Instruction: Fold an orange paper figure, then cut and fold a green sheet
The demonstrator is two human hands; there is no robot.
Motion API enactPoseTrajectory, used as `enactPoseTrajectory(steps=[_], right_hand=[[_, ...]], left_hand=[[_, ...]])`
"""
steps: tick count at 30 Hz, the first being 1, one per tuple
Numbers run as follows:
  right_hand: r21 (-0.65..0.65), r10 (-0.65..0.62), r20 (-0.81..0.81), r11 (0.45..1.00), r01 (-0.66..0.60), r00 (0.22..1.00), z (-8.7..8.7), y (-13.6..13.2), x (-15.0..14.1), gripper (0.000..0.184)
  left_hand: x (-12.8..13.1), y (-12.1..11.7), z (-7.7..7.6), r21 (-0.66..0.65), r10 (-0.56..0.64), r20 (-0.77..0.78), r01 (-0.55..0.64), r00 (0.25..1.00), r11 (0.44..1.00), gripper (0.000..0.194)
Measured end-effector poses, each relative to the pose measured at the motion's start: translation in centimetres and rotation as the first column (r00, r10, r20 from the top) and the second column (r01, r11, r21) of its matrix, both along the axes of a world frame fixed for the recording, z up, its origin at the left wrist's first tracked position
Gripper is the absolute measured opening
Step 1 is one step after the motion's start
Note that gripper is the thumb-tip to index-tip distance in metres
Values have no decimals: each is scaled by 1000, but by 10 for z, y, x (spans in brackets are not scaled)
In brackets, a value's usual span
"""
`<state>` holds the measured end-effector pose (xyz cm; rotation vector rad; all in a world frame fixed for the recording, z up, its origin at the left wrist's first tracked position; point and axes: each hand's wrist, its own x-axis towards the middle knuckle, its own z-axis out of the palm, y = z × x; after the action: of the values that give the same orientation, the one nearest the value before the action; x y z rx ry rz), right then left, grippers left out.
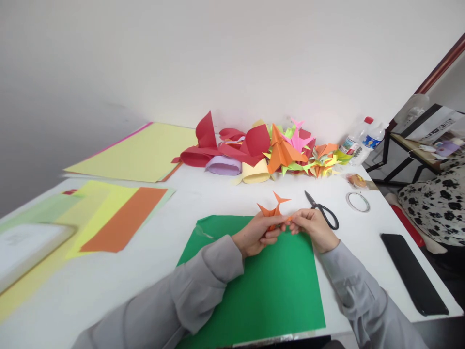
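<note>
My left hand (259, 234) grips a small orange origami plane (271, 212), its pointed wing and forked tail sticking up past the fingers. At the other end of the plane, my right hand (315, 227) pinches the small orange tip between thumb and fingers. Part of the fold is hidden behind my fingers. Both hands are above the far part of a green sheet (269, 286) lying on the white table. Just beyond my right hand rest black-handled scissors (323, 211).
Red paper shapes (203, 152) and a pile of folded planes (285, 152) stand along the wall. Coloured sheets (125, 218) lie left. To the right are a tape roll (358, 202), a black phone-like slab (414, 274), two bottles (368, 143) and a seated person's patterned clothing (432, 208).
</note>
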<state>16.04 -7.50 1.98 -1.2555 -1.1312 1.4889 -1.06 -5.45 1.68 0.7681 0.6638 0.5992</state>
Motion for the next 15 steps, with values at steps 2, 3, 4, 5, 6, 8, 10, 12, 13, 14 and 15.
enactPoseTrajectory(steps=[2,3,4,5,6,8,10,12,13,14,15], right_hand=[[-30,-1,-30,1000,1,1000,0,0,0,24],[-46,-2,-44,999,0,999,1,0,0,24],[-58,0,-56,998,-3,998,1,-1,0,25],[-66,4,-65,998,-9,998,2,-1,-1,26],[-71,11,-74,997,-16,997,2,-2,-1,26],[-76,28,-97,997,-35,995,2,-2,-2,28],[-70,46,-123,996,-55,991,1,-2,-2,32],[-56,55,-134,996,-63,989,-1,-2,-2,35],[-47,59,-131,997,-65,990,-2,-1,-2,37],[-37,60,-125,997,-65,990,-3,-1,-2,39],[-29,59,-119,998,-63,991,-4,-1,-2,40]], left_hand=[[0,0,0,5,4,-12,-4,1000,1000,26],[0,0,0,8,7,-15,-7,1000,1000,26],[0,0,0,10,11,-16,-11,1000,1000,26],[0,0,0,12,13,-16,-13,1000,1000,26],[0,0,0,15,16,-13,-15,1000,1000,26],[1,0,0,26,25,-9,-25,1000,999,26],[1,-1,-1,38,41,-15,-41,999,998,27],[2,-2,-1,47,63,-30,-61,998,997,28],[2,-2,-2,52,74,-40,-71,997,996,29],[2,-2,-2,57,84,-48,-81,995,995,29],[2,-2,-2,63,95,-54,-92,994,994,30]])
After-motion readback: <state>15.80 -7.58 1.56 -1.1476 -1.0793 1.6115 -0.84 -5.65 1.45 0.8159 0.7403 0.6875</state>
